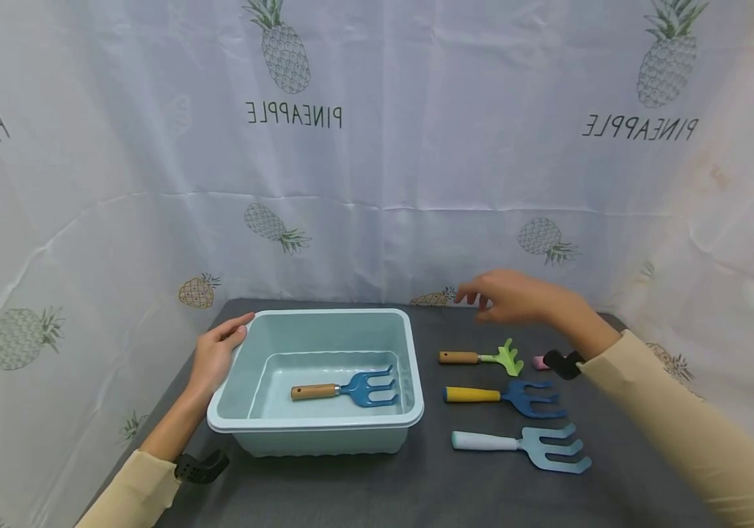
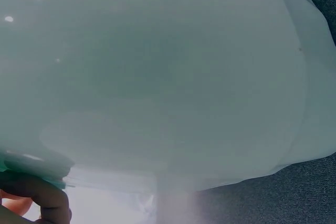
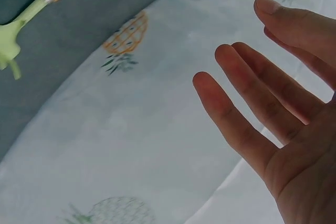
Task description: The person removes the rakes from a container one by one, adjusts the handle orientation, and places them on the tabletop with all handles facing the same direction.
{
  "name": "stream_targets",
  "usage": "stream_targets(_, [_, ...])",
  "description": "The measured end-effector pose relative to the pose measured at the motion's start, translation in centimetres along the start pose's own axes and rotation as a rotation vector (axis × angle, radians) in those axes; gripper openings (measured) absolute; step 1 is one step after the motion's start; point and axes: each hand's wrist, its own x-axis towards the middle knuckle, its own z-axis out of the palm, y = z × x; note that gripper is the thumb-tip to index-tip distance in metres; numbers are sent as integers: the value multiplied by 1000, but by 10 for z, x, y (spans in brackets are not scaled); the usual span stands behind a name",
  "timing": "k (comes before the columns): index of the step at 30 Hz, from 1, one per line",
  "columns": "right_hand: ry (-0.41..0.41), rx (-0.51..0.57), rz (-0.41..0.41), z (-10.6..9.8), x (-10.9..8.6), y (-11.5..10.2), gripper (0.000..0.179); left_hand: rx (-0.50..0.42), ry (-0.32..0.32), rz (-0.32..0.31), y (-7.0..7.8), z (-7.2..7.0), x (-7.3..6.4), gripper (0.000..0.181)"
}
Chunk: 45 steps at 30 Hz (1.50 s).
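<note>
My left hand (image 1: pixel 215 357) grips the left rim of a pale green plastic basin (image 1: pixel 314 424), its fingers curled at the edge. Inside the basin lies a blue hand fork (image 1: pixel 344 389) with a wooden handle, tines to the right. The basin wall (image 2: pixel 173 77) fills most of the left wrist view. My right hand (image 1: pixel 515 297) hovers empty over the far right of the table, fingers loosely spread in the right wrist view. Nearest below it is a small green hand rake (image 1: pixel 461 357) with a wooden handle.
Nearer on the dark table (image 1: pixel 416 488) lie a blue fork (image 1: pixel 472 394) with a yellow handle and a light blue fork (image 1: pixel 485 441). A pink object (image 1: pixel 540 363) is mostly hidden by the right wrist. A pineapple-print curtain (image 1: pixel 383 161) surrounds the table's back and sides.
</note>
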Motion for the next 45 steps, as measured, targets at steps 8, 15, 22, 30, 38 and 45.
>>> stream_targets(8, [-10, 16, -73, -6, 27, -28, 38, -16, 1, 10, -2, -2, 1, 43])
stream_targets(15, [-22, 35, -128, -10, 51, -59, 37, -24, -7, 13, -2, -1, 1, 44])
stream_targets(22, [-62, 29, -204, -3, 80, -86, 39, -25, -12, -9, -1, -1, 2, 44])
stream_targets(30, [-107, 72, -242, 10, 111, -107, 40, -19, -2, 9, -2, -1, 1, 43])
stream_targets(38, [-145, 95, -238, 24, 134, -120, 41, -23, -7, 12, -1, -1, 0, 43])
stream_targets(45, [-176, 118, -230, 40, 155, -132, 40, -19, 6, 29, -2, -1, 0, 42])
